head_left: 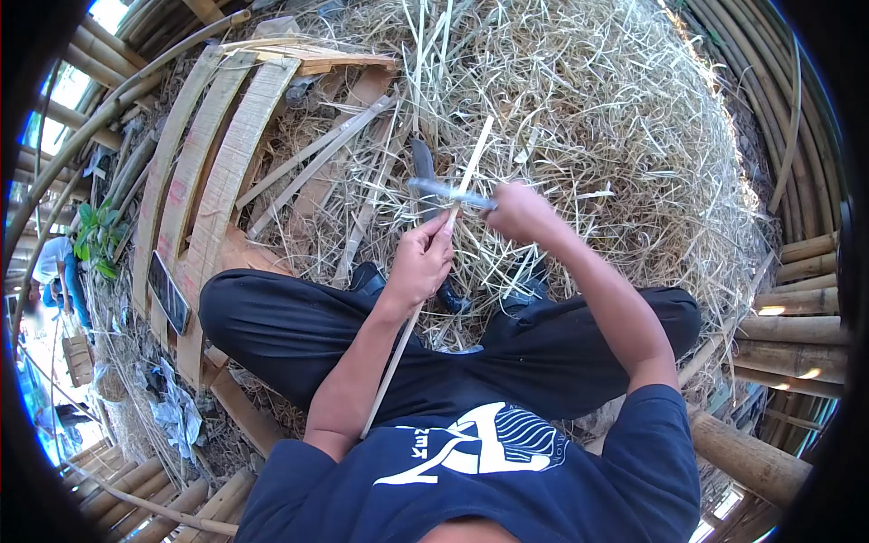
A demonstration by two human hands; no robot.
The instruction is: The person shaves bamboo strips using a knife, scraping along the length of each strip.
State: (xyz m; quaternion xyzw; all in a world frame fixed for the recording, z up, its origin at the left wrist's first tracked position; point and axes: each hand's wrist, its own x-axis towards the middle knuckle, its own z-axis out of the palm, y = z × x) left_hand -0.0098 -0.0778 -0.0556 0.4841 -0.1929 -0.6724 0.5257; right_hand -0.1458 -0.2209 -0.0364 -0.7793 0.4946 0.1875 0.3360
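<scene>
My left hand point(422, 261) is closed around a long, thin bamboo strip point(389, 376). The strip slants from my lap up past my fingers, its pale far end over the shavings. In my right hand point(520, 214) is a knife point(448, 192), its blade slightly blurred and lying across the strip just beyond my left fingers. Whether the edge bites into the strip, I cannot tell. Beneath, a dark-bladed machete point(423, 165) lies on the ground between my legs, partly hidden by my left hand and the strip.
Curly bamboo shavings point(615, 118) cover the ground ahead. Wooden slats point(204, 154) stand at left, with a phone point(169, 291) resting on them. Split bamboo pieces point(317, 163) lie nearby. Bamboo poles point(797, 330) border the right, and a person point(62, 271) is at far left.
</scene>
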